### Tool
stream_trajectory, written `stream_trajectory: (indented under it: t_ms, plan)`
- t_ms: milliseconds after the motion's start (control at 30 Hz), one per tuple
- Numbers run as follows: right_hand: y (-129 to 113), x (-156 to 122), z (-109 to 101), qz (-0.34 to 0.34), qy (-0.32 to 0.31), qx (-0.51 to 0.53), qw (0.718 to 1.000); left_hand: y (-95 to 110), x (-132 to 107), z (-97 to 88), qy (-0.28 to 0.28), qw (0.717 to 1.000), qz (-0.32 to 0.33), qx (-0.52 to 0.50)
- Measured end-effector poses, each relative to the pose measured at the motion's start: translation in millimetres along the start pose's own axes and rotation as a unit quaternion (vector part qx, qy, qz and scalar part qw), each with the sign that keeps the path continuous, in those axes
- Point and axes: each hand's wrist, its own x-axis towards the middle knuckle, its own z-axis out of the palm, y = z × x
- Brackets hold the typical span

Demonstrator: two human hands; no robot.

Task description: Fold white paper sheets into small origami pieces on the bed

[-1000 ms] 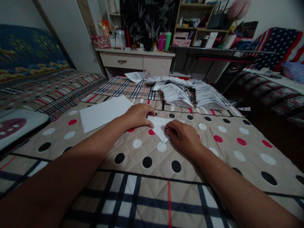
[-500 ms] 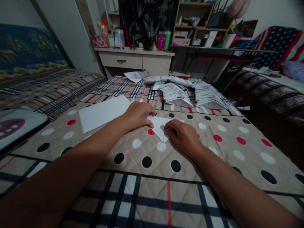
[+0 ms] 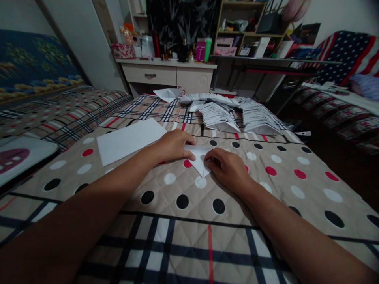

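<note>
A small white folded paper (image 3: 199, 154) lies on the bedspread between my hands, its point toward me. My left hand (image 3: 176, 145) holds the paper's left corner, thumb on top and fingers curled at the far edge. With fingers bent in, my right hand (image 3: 226, 163) pinches the right side of the paper and hides part of it. Beyond my left forearm is a larger stack of flat white paper (image 3: 130, 140), partly covered by that arm.
Rows of folded paper pieces (image 3: 220, 118) and another fanned row (image 3: 260, 116) stand farther back on the quilted bedspread (image 3: 174, 213). A single folded piece (image 3: 167, 94) lies at the far edge. Behind stands a white dresser (image 3: 149, 75). A white board-like object (image 3: 38, 152) is at left.
My left hand has shifted slightly right along the folded paper, its thumb farther onto it. The right hand stays nearly where it was. The view has moved very slightly.
</note>
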Motion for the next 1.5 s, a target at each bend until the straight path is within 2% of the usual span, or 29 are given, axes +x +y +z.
stream_trajectory:
  t_ms: [133,333,500,600,800,967,1133,1267,1367,1500]
  plan:
    - [-1,2,1,0.032,0.011,0.024,0.999,0,4,12.1,0.023,0.995,0.006,-0.097]
    - [-3,3,2,0.063,0.028,0.021,0.997,18,12,14.6,0.03,0.993,0.014,-0.113]
    - [-3,2,0,0.045,0.124,-0.071,0.989,16,13,18.2,0.03,0.992,0.006,-0.123]
    - [1,3,1,0.05,0.147,-0.092,0.984,12,11,22.2,0.041,0.989,0.013,-0.14]
    - [12,6,3,0.053,0.113,-0.066,0.99,5,11,29.7,0.072,0.983,0.024,-0.169]
    - [11,5,-1,0.032,0.118,-0.079,0.989,9,10,27.8,0.086,0.984,0.021,-0.154]
    - [7,3,-4,0.005,0.123,-0.131,0.984,12,5,24.5,0.09,0.988,0.056,-0.112]
    - [4,5,-4,-0.002,0.09,-0.166,0.982,13,6,26.3,0.102,0.99,0.079,-0.064]
    - [3,8,-3,0.006,0.062,-0.168,0.984,13,9,29.5,0.109,0.99,0.081,-0.039]
    - [6,10,-1,0.011,0.056,-0.149,0.987,10,10,30.4,0.105,0.991,0.08,-0.039]
